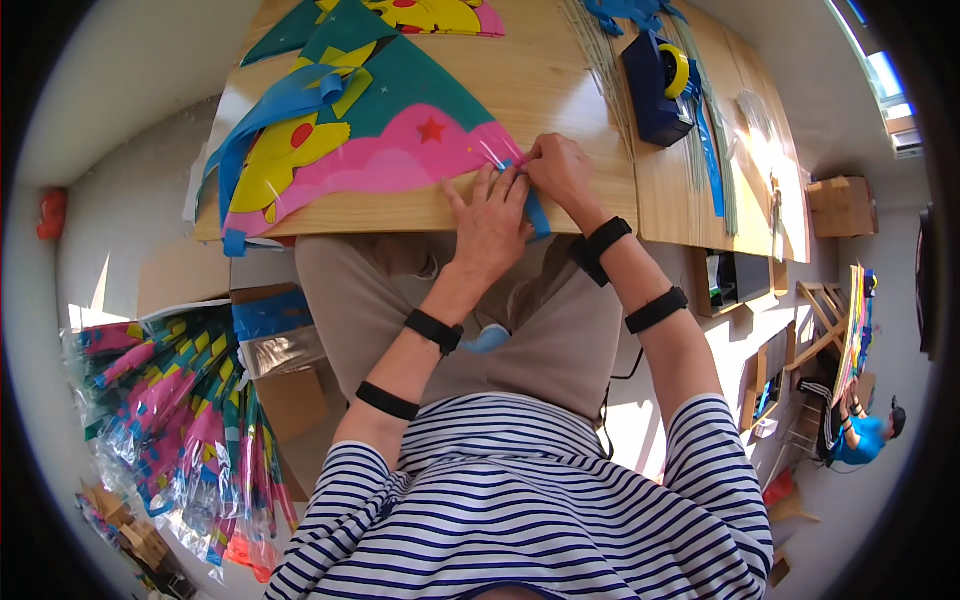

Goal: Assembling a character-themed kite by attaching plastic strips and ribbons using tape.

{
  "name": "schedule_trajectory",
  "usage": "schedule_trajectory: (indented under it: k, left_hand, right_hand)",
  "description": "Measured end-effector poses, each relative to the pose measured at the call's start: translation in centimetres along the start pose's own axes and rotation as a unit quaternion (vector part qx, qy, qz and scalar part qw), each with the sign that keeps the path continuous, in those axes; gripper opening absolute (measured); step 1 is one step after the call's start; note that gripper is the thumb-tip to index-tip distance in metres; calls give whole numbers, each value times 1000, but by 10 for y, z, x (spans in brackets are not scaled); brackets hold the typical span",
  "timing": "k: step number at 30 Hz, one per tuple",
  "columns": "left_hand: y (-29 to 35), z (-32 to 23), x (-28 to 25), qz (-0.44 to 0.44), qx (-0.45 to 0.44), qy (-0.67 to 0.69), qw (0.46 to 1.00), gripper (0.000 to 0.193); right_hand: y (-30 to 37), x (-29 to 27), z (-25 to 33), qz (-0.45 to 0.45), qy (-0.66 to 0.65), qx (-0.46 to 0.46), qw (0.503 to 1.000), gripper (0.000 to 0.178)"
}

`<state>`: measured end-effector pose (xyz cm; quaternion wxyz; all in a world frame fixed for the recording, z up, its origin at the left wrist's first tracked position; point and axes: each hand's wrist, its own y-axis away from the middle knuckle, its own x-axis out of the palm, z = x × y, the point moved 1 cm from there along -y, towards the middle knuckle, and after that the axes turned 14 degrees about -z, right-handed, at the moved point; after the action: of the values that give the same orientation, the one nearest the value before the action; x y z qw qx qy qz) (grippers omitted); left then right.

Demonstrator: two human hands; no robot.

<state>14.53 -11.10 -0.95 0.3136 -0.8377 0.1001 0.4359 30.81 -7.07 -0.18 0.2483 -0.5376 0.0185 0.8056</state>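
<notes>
A kite (400, 150) of thin printed sheet, teal and pink with a yellow cartoon figure and a red star, lies on the wooden table before me. My right hand (563, 172) is closed in a pinch at its right corner; the fingertips partly hide what they grip. Beside it, my left hand (490, 225) rests with fingers stretched over the same corner, thumb apart. A small bit of blue shows at the fingertips. From under the left hand a blue ribbon (538, 217) hangs past the table edge. Another blue ribbon (265, 115) curls across the kite's left side.
A dark blue tape dispenser (655, 100) with a yellow core stands right of the kite, near thin rods (605, 70). More kite sheet (430, 15) lies farther back. Bagged kites (180, 410) are heaped at lower left. A person in blue (865, 440) works at far right.
</notes>
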Motion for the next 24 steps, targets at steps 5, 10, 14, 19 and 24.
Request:
schedule_trajectory:
  k: [5,10,14,19,24]
  left_hand:
    - [1,-2,-9,-15,1,31,999,67]
    - [0,20,-33,-101,-18,63,993,54]
    - [-4,56,-47,-151,-82,103,980,43]
    - [-13,83,-56,-145,-207,224,941,36]
    - [-30,71,-57,-57,-385,486,782,30]
  right_hand:
    - [-3,7,-4,-20,-12,-3,1000,13]
    - [-19,-1,-14,8,-89,60,994,11]
    - [-42,-19,-35,8,-146,121,982,9]
    - [-59,-75,-26,-24,-176,125,976,10]
    - [-22,-80,29,26,-298,60,952,8]
